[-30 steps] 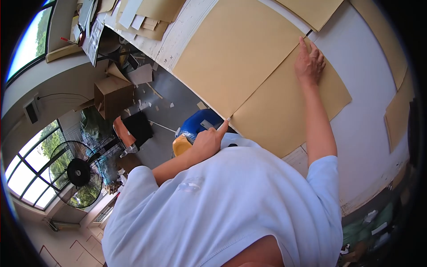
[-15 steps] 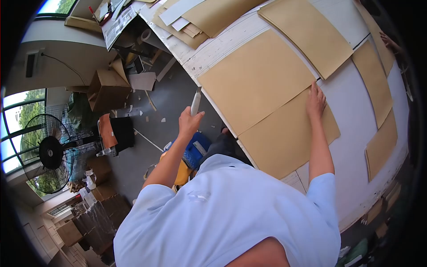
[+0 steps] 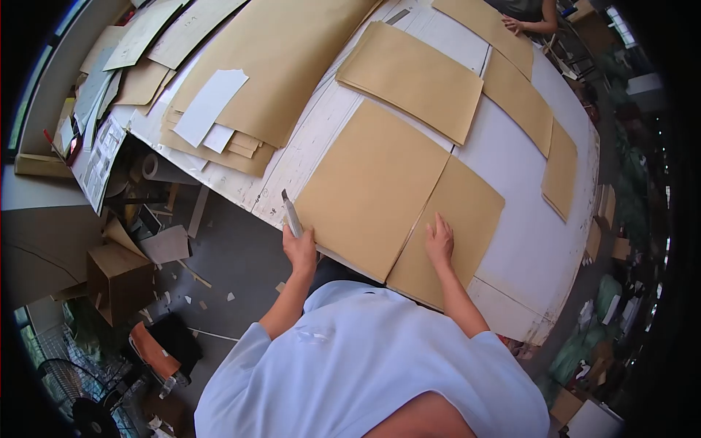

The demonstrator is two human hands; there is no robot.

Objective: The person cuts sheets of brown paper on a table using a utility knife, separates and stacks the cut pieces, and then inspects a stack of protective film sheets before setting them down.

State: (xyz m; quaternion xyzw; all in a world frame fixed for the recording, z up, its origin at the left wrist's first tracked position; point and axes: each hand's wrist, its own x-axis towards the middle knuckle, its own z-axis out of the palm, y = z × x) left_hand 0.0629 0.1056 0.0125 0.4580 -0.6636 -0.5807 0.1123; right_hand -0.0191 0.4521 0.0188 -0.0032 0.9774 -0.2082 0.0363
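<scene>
My left hand (image 3: 300, 250) is closed around a utility knife (image 3: 293, 216), its blade pointing up and away from me. That hand is at the table's near edge, beside the corner of a large brown paperboard sheet (image 3: 369, 191). My right hand (image 3: 439, 241) lies with fingers stretched out on a second brown sheet (image 3: 467, 212). A narrow straight seam separates these two sheets, which lie side by side. Just beyond them is a stack of brown sheets (image 3: 412, 77).
More brown sheets (image 3: 518, 102) lie along the far right of the white table (image 3: 522, 310). Across it, another person's hand (image 3: 513, 25) touches a sheet. Large boards and white offcuts (image 3: 212, 108) cover the left part. A cardboard box (image 3: 117, 274) and a fan (image 3: 80, 394) stand at left.
My view has swung toward the table. My left hand has brought the knife to the table edge beside the sheet. My right hand has slid from the seam's far end nearer to me.
</scene>
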